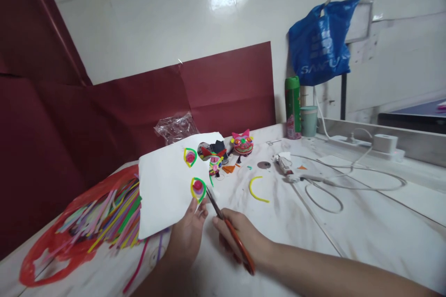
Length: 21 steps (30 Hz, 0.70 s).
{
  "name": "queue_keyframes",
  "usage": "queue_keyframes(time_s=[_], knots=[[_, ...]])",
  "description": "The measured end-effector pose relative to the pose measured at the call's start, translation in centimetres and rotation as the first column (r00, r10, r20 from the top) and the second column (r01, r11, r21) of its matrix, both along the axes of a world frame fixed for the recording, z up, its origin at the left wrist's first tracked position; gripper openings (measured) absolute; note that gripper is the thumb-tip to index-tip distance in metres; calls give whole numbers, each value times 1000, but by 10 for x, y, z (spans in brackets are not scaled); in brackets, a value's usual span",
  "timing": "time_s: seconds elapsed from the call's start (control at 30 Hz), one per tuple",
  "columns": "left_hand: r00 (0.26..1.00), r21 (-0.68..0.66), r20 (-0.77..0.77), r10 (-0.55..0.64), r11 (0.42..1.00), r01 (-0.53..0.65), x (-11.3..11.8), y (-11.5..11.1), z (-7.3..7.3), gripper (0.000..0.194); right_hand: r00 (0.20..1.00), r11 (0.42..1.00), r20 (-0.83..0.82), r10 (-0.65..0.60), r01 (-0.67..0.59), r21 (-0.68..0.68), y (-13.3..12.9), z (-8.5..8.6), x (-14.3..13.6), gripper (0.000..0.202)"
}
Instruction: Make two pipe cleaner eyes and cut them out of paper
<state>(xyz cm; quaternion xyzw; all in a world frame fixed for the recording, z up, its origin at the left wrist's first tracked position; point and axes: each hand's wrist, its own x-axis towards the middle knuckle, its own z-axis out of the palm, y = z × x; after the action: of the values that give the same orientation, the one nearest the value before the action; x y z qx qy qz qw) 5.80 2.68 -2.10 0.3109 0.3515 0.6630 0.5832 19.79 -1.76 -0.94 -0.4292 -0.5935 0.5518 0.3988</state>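
Note:
My left hand (191, 227) pinches the lower right edge of a white sheet of paper (162, 185), holding it up off the table. Two eye shapes with green and yellow outlines and pink-red centres are on the sheet, an upper eye shape (190, 157) and a lower eye shape (198, 189). In my right hand (237, 232) is a pair of scissors (240, 243) with dark blades and orange-red handles. The blade tips reach the sheet's right edge, close beside the lower eye shape. Whether the blades are apart cannot be made out.
Colourful pipe cleaners (118, 218) lie on a red plastic bag (31, 264) at left. Behind the sheet sit a decorated pink figure (243, 143) and scraps. A curved yellow strip (252, 190), a glue gun (284, 164) and cables (369, 189) lie right. A green can (292, 106) and cup (308, 121) stand behind.

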Motion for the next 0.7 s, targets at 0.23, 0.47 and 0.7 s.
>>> queue_keyframes(time_s=[0.23, 0.47, 0.7], knots=[[993, 9, -118, 1, 1000, 0, 5, -4, -9, 23, 993, 994, -100, -65, 74, 84, 4, -3, 2, 34], [980, 94, -196, -34, 994, 53, 12, -12, -9, 26, 992, 979, -97, -84, 100, 177, 8, -5, 3, 40], [946, 111, -324, 12, 993, 26, 15, -23, 3, 29, 987, 960, -112, -112, 136, 244, 12, -10, 1, 37]])
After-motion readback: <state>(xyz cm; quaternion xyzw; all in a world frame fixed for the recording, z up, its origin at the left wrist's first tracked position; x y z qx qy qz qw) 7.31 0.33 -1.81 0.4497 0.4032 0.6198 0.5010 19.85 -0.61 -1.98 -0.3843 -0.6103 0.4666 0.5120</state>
